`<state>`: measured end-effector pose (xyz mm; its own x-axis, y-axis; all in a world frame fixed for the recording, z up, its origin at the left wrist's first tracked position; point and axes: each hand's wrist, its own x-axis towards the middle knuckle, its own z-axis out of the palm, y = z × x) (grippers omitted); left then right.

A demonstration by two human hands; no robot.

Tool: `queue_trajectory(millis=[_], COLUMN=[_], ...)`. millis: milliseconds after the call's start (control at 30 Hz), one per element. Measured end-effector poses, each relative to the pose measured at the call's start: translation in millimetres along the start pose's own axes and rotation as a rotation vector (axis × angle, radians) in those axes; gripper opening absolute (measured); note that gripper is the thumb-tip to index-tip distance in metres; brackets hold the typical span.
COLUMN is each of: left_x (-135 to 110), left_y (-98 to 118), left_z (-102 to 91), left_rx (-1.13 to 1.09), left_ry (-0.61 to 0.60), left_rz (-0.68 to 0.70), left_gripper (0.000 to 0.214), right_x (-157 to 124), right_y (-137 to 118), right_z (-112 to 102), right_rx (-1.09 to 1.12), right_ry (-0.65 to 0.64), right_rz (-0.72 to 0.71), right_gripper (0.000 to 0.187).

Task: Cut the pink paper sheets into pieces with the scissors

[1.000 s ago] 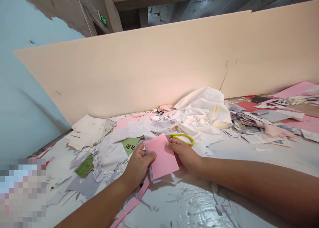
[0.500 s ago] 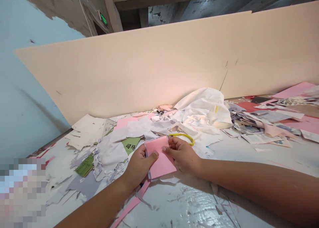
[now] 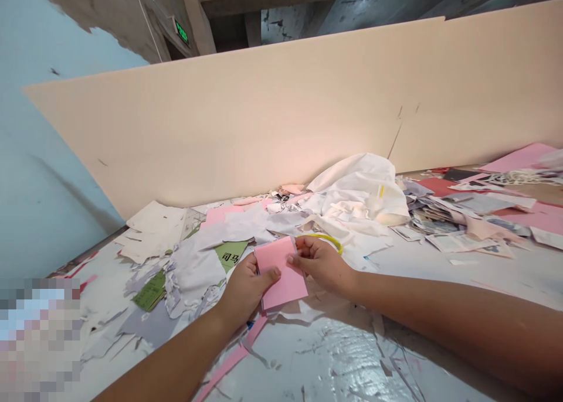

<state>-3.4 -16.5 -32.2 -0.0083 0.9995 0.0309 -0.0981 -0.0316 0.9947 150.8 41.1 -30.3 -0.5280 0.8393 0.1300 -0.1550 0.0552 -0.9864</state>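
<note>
Hands (image 3: 247,286) on opposite sides, pink paper (image 3: 288,285) held between them

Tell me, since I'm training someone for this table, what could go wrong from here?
The left hand and right hand both pinch the pink paper, so an uneven pull might crease or tear it. A yellow loop, perhaps a scissor handle, shows just behind the right hand and could get knocked. A pink strip and many loose scraps lie around, so the paper could get mixed up with them if dropped.
</note>
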Motion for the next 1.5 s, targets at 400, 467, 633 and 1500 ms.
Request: queue_trajectory(millis=[400, 467, 633, 1500], left_x=[-2.5, -1.8, 1.3, 24.5], left_y=[-1.2, -2.5, -3.0, 35.6], left_z=[-0.9, -1.0, -1.7, -28.1], left_rx=[0.051, 0.072, 0.004, -0.215], left_ry=[0.042, 0.061, 0.073, 0.355], left_rz=[-0.04, -0.013, 0.018, 0.225], left_gripper=[0.038, 0.037, 0.033, 0.033], right_x=[1.5, 0.7, 4.7, 19.1], right_y=[7.2, 6.4, -2.5, -75.3], right_z=[-4.3, -3.3, -7.6, -56.3], right_rx=[-0.072, -0.063, -0.229, -1.021], right_ry=[-0.015, -0.037, 0.002, -0.251], right_rz=[-0.059, -0.056, -0.09, 0.087], right_gripper=[0.026, 0.029, 0.029, 0.016])
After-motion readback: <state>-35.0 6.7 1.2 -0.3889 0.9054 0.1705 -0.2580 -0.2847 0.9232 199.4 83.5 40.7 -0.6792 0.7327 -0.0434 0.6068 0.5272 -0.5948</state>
